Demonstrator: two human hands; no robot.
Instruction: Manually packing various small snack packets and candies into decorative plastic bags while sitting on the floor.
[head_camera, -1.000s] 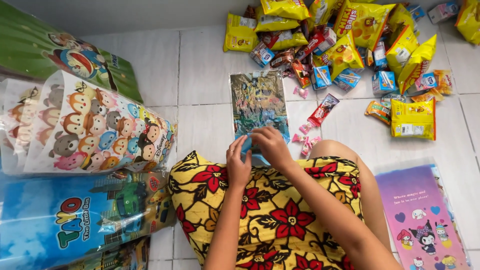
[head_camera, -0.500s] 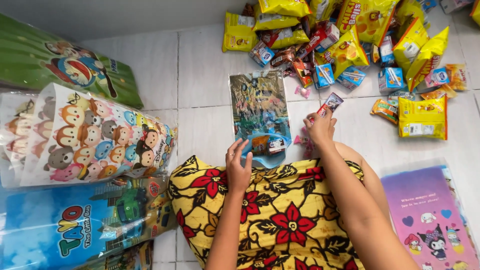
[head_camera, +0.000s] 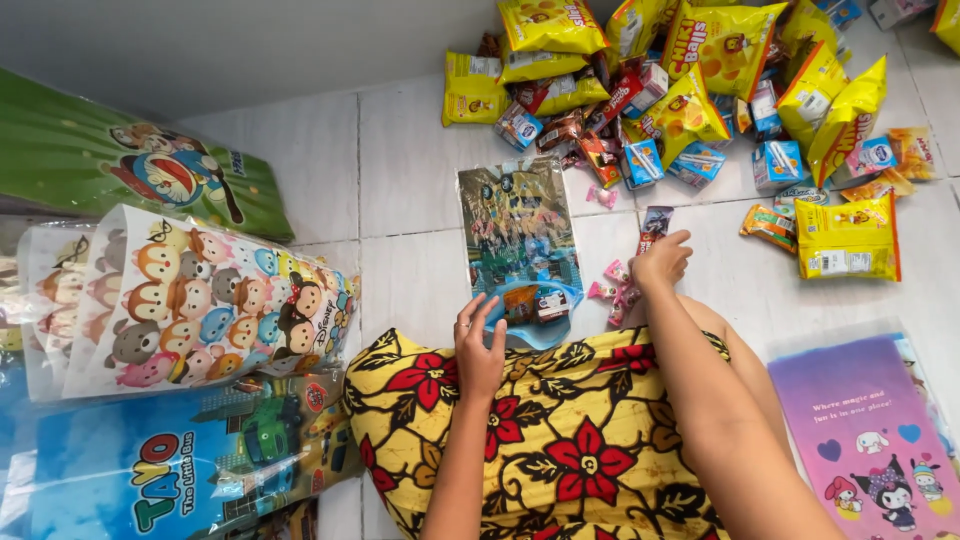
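The person sat on the white tiled floor (head_camera: 420, 130) with a clear plastic gift bag printed with a dark cartoon scene (head_camera: 518, 225) lying flat just ahead of the knees, near the floor's middle. The left hand (head_camera: 480, 345) pinched the bag's near rim, thumb and fingers closed on the film, holding the mouth open over a few small packets inside. The right hand (head_camera: 660, 262) reached to the bag's right, fingers curled down on small pink wrapped sweets (head_camera: 612, 283) beside a red snack bar wrapper (head_camera: 655, 222); whether it gripped one could not be told. The bag looked light, thin, limp and slippery, best taken at the rim with both edges spread. A heap of yellow snack pouches and small blue cartons (head_camera: 700, 90) filled the far right corner. Stacks of cartoon-printed bags (head_camera: 190, 300) lay along the left edge.
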